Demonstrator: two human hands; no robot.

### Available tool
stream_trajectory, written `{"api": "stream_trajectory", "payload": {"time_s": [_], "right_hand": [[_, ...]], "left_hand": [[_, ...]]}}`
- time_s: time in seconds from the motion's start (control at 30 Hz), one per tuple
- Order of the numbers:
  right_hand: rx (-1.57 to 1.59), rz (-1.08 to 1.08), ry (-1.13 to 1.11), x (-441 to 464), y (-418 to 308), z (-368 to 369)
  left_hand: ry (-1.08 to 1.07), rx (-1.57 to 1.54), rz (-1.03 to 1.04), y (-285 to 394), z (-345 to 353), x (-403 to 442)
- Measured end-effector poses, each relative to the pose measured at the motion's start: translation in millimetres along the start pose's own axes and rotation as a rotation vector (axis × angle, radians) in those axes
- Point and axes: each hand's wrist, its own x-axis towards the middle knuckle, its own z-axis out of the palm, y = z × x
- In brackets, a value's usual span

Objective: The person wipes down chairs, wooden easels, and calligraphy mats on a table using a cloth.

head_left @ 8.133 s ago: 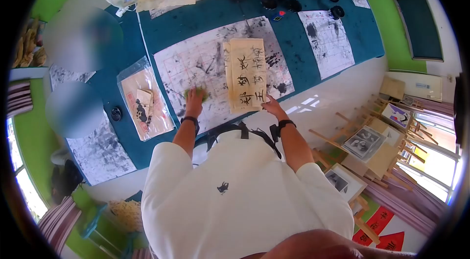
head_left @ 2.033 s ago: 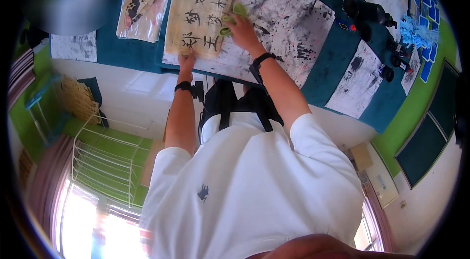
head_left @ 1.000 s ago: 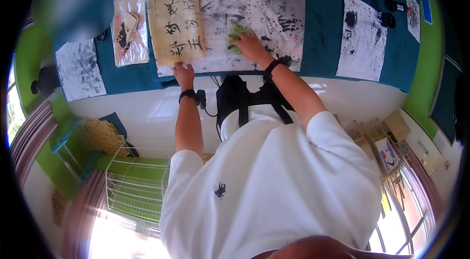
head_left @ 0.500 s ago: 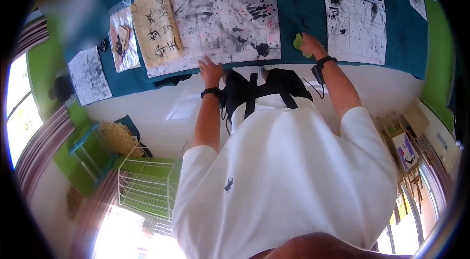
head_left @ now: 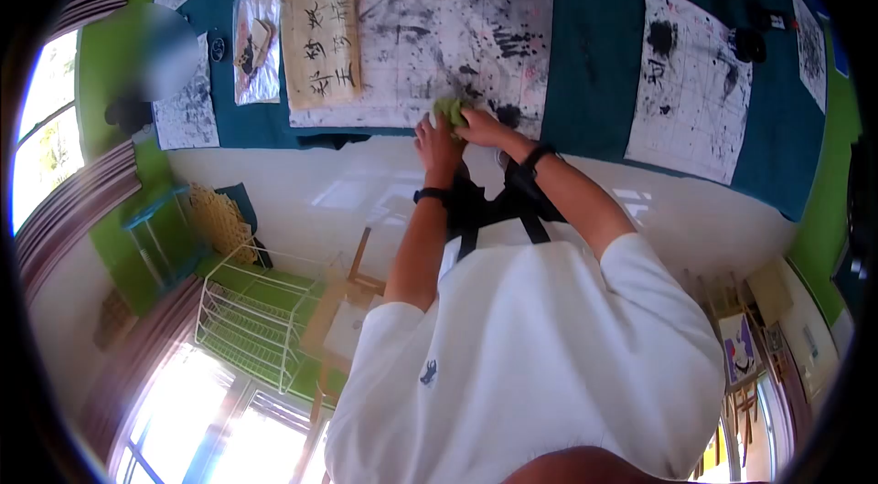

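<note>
Cloth (head_left: 450, 109), green and bunched without clear long axis, sits at the near edge of the ink-stained mat (head_left: 389, 105) — just beyond our left hand (head_left: 439, 146), left of our right hand (head_left: 485, 128). The right pinches it; whether the left grips, we cannot tell. Half a second later, it's off the teal tablecloth (head_left: 594, 63) — our hands now close together.

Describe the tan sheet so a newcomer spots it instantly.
On the teal-covered table, find the large ink-blotched white sheet in front of the person. The tan sheet lies over its left side. Unlike the papers in the clear plastic bag farther left, it's unwrapped and carries large black characters.
</note>
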Motion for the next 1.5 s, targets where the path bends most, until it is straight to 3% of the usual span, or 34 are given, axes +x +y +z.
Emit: {"api": "stream_trajectory", "payload": {"time_s": [0.1, 0.17, 0.23, 0.33, 0.4, 0.47, 0.53, 0.6, 0.67, 0.7, 0.77, 0.8, 0.9, 1.07, 1.13, 1.23, 1.33, 1.5], "right_hand": [[-0.155, 0.127, 0.004, -46, 18, -21], [-0.221, 0.288, 0.057, -79, 24, -49], [-0.217, 0.273, 0.127, -114, 48, -76], [-0.330, 0.280, 0.291, -150, 80, -100], [-0.431, 0.318, 0.383, -157, 81, -105], [-0.300, 0.296, 0.450, -142, 64, -107], [-0.238, 0.219, 0.418, -114, 50, -97], [-0.213, -0.033, 0.458, -88, 29, -78], [-0.521, 0.067, 0.322, -74, -6, -65], [-0.515, 0.070, 0.320, -69, -7, -55], [-0.985, -0.011, 0.221, -68, -1, -37], [-0.996, -0.063, 0.240, -71, 6, -37], [-0.888, -0.105, 0.280, -85, 64, -51], [-0.987, 0.134, 0.469, -172, 67, -113], [-0.848, 0.303, 0.494, -188, 80, -123], [-0.845, 0.200, 0.530, -186, 100, -128], [-0.655, 0.086, 0.633, -155, 57, -124], [-0.463, -0.151, 0.467, -107, 22, -82]], "left_hand": [[0.103, 0.105, 0.337, 20, 46, 1], [-0.030, 0.032, 0.449, 55, 54, -2], [-0.088, -0.055, 0.523, 84, 48, -18], [-0.140, -0.080, 0.404, 107, 59, -28], [-0.121, 0.023, 0.458, 89, 71, -28], [-0.177, 0.134, 0.521, 61, 57, -28], [-0.127, 0.148, 0.529, 25, 61, -15], [-0.091, 0.139, 0.452, -9, 53, -11], [-0.074, 0.112, 0.270, -34, 34, -5], [-0.051, 0.101, 0.169, -48, 26, -3], [-0.010, 0.054, 0.121, -75, 19, 4], [-0.051, 0.055, 0.109, -86, 20, 8], [-0.093, -0.089, 0.126, -112, 40, 19], [-0.078, -0.101, 0.073, -109, 50, 22], [-0.121, -0.116, 0.076, -106, 44, 22], [-0.139, -0.151, 0.084, -109, 40, 20], [-0.136, -0.165, 0.112, -114, 43, 24], [-0.105, -0.243, 0.160, -131, 55, 36]]}}
